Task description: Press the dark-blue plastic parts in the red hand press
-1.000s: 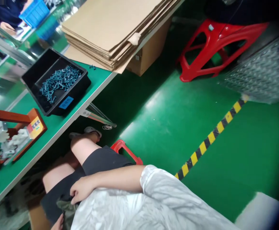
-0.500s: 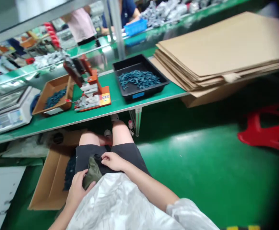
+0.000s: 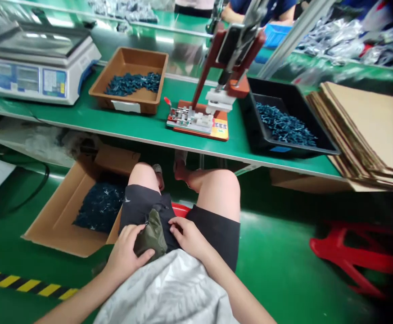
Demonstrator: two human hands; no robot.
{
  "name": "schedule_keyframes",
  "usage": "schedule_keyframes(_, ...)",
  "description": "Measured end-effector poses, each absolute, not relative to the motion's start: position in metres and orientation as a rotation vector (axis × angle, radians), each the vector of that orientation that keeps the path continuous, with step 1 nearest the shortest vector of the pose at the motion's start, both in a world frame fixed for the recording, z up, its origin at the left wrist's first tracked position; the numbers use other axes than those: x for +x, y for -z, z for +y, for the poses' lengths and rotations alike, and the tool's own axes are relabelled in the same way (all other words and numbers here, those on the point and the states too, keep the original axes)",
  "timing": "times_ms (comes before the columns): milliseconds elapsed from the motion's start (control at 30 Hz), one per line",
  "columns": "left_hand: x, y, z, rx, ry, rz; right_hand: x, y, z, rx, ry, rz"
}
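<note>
Beside a cardboard box of dark blue parts, the left hand lies with fingers together against an olive cloth on the lap's black shorts. The right hand, fingers together and curled, touches the cloth's other side; any grip is hard to tell.

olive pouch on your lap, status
Left hand on olive fabric pouch, right hand beside it. Pouch lying on dark shorts. Cardboard box of dark blue parts left of lap.
</note>
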State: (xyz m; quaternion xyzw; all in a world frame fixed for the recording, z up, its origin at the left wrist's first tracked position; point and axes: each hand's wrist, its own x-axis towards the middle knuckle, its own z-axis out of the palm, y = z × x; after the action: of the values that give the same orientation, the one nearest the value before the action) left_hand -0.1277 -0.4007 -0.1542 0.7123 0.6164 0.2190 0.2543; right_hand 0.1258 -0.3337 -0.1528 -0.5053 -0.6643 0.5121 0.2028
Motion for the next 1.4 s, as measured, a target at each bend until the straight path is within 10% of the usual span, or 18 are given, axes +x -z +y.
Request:
schedule_keyframes(700, -0.139, 0.163, -0.375, 1.892, -0.611, 1.443, 0.094, 0.099, -0.313, -1.597, -1.302, -2.276)
schedule_keyframes(1400, -0.117, 0.141, -0.352, 2.272, -0.338, 1.441, 0.168, 0.244, -0.249, -2.017, -1.381, -2.261)
